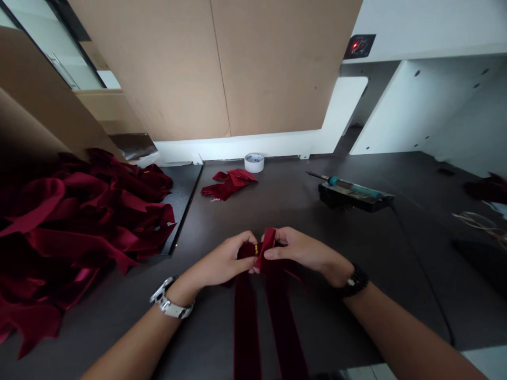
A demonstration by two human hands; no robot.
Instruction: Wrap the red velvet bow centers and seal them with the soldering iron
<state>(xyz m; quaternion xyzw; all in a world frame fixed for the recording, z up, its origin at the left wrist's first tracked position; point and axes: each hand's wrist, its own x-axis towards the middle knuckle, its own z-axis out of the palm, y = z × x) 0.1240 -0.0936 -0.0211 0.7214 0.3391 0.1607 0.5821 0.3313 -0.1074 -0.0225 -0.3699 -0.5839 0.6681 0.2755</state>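
Observation:
A dark red ribbon bow (267, 247) is held between both my hands, just above the dark tabletop. My left hand (232, 258) pinches its left side, beside a small gold band at the bow's middle. On the right side, my right hand (301, 250) grips a folded loop between thumb and fingers. Two long ribbon tails (283, 322) hang down from it toward the near table edge. Part of the bow is hidden behind my fingers.
A large heap of dark red ribbon bows (79, 221) lies at the left. Farther back are a few red ribbon pieces (227, 183) and a roll of white tape (254, 163). At the right, a soldering iron (335, 181) rests on a black box, its cord (422, 269) trailing nearer.

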